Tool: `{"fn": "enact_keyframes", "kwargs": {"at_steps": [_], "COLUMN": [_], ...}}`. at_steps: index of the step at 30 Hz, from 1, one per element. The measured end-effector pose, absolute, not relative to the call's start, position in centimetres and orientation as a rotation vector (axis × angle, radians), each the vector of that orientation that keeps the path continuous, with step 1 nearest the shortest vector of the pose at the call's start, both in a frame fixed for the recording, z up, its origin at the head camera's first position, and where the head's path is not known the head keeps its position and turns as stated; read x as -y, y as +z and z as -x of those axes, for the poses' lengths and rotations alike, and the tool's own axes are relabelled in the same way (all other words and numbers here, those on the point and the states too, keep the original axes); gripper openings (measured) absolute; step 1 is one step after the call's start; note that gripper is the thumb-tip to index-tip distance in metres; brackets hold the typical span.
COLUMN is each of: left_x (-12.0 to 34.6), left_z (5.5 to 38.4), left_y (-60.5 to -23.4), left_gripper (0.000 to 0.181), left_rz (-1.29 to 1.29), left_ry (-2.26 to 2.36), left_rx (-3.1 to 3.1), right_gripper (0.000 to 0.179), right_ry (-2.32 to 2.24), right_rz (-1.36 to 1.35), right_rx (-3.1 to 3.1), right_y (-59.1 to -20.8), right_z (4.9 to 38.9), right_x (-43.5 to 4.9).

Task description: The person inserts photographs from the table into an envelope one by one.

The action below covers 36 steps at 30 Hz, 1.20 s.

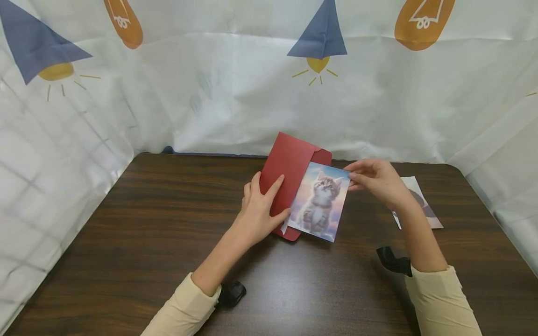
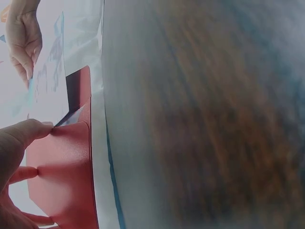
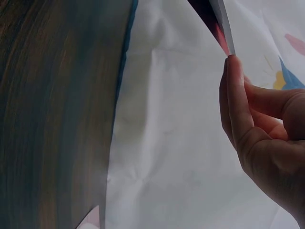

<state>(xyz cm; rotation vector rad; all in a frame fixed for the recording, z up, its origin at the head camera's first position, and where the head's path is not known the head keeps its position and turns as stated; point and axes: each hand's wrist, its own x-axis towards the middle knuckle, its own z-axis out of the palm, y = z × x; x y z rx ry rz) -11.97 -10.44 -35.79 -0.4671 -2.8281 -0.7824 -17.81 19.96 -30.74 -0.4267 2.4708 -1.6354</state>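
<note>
A red envelope [image 1: 290, 158] lies tilted near the table's back edge, its flap side to the right. My left hand [image 1: 262, 205] holds it, with thumb and index finger spread over its face and other fingers at its left edge. My right hand [image 1: 378, 182] pinches the upper right corner of a picture card [image 1: 321, 200] showing a kitten against a pastel sky. The card's left edge meets the envelope's opening; how much sits inside is hidden. In the left wrist view, the card [image 2: 50, 86] slants up from the envelope [image 2: 66, 167], and the left thumb rests by the opening.
Another picture [image 1: 424, 205] lies on the dark wooden table [image 1: 168, 224] to the right, partly behind the right forearm. Black wrist mounts [image 1: 395, 261] sit at both cuffs. A white curtain [image 1: 235, 93] printed with lamps hangs behind the table.
</note>
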Motion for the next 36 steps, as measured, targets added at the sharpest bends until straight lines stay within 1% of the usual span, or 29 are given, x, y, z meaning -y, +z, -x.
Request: {"fn": "enact_keyframes", "kwargs": {"at_steps": [14, 28, 36], "left_x": [9.9, 9.7, 9.6], "left_z": [11.5, 11.4, 11.4], "left_y": [-35.7, -35.8, -35.8], "left_gripper": [0.078, 0.077, 0.078], "left_rz": [0.485, 0.484, 0.487], "left_ry": [-0.772, -0.760, -0.756], "left_rx": [2.810, 2.793, 2.795], "right_gripper": [0.030, 0.027, 0.031], "right_ry": [-1.696, -1.755, -1.801], "right_rz": [0.400, 0.305, 0.251], "right_rx": [-2.410, -2.394, -2.366], "right_y": [-31.2, -31.4, -31.5], "right_z": [17.8, 17.5, 17.2], "right_x": [-18.9, -17.5, -16.6]}}
